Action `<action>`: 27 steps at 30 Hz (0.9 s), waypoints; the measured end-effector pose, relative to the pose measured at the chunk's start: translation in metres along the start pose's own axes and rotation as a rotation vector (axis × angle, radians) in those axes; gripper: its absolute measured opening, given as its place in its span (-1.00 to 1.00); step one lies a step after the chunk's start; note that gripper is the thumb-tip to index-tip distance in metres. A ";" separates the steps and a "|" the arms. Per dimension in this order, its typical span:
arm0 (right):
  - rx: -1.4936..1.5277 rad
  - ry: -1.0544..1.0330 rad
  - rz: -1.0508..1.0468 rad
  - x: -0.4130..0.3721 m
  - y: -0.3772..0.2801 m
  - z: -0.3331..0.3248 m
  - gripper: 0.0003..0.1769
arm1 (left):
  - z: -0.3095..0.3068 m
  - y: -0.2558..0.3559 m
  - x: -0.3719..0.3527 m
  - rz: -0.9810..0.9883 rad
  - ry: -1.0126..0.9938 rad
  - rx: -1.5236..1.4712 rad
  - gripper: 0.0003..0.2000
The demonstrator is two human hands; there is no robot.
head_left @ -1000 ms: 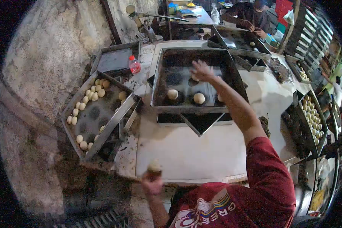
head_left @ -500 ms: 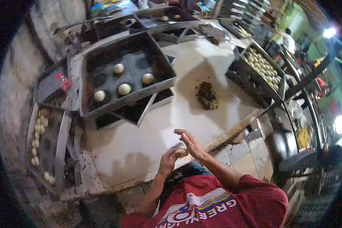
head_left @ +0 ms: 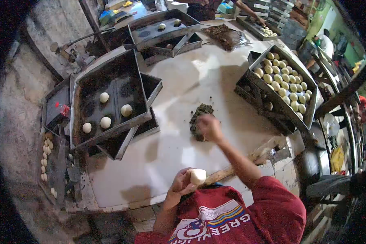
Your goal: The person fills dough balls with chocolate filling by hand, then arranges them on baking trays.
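Near the front edge of the white table (head_left: 158,179), my left hand (head_left: 181,181) holds a piece of pale dough (head_left: 197,177), flattened and cupped in the fingers. My right hand (head_left: 209,127) reaches over a dark green crumbly heap (head_left: 200,112) and touches its right side; its fingers are blurred by motion. On the left, a large dark tray (head_left: 128,132) bears several round dough balls, one of them a pale ball (head_left: 126,110) near its right side.
A tray (head_left: 309,116) packed with dough balls stands on the right. Stacked trays (head_left: 166,35) and a dark sheet (head_left: 225,36) lie at the back. Another person's hand (head_left: 261,21) is over a far tray. A red-capped bottle (head_left: 62,109) is at left.
My right hand has left the dough and moved forward to the green heap. The dough in my left hand now shows wider and open. The view has shifted.
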State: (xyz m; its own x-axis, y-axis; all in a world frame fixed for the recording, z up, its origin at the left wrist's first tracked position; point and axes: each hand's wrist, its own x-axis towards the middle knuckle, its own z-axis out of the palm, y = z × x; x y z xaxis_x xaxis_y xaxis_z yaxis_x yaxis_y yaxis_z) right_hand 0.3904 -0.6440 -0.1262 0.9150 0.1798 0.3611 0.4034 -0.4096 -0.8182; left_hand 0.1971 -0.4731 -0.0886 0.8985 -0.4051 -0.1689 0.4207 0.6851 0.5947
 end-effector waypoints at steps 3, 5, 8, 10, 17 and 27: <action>0.014 0.194 0.101 0.092 0.115 -0.032 -0.76 | -0.008 -0.020 0.005 0.258 0.154 0.146 -0.66; -0.628 0.332 -0.324 0.123 0.174 -0.014 -0.74 | -0.035 -0.045 -0.007 0.317 0.422 0.149 -0.68; -0.633 -0.466 0.072 0.139 0.167 -0.008 -0.76 | -0.051 -0.042 -0.025 0.213 0.427 -0.118 -0.67; -0.306 -0.695 -0.023 0.138 0.182 0.002 -0.76 | -0.038 -0.036 -0.030 0.194 0.521 -0.091 -0.58; 0.128 -0.672 -0.196 0.154 0.191 0.033 -0.88 | -0.014 -0.033 -0.017 0.278 0.665 -0.301 -0.56; -0.590 -0.570 -0.412 0.156 0.147 0.004 -0.83 | -0.041 -0.032 -0.010 0.288 0.470 0.022 -0.60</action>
State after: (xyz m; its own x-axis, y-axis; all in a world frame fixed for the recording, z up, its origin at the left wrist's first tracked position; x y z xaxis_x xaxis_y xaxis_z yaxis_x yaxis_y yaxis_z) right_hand 0.5927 -0.6727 -0.1915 0.6240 0.7626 0.1703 0.7754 -0.5772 -0.2563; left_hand 0.1800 -0.4660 -0.1382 0.9382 0.1143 -0.3268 0.1513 0.7137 0.6839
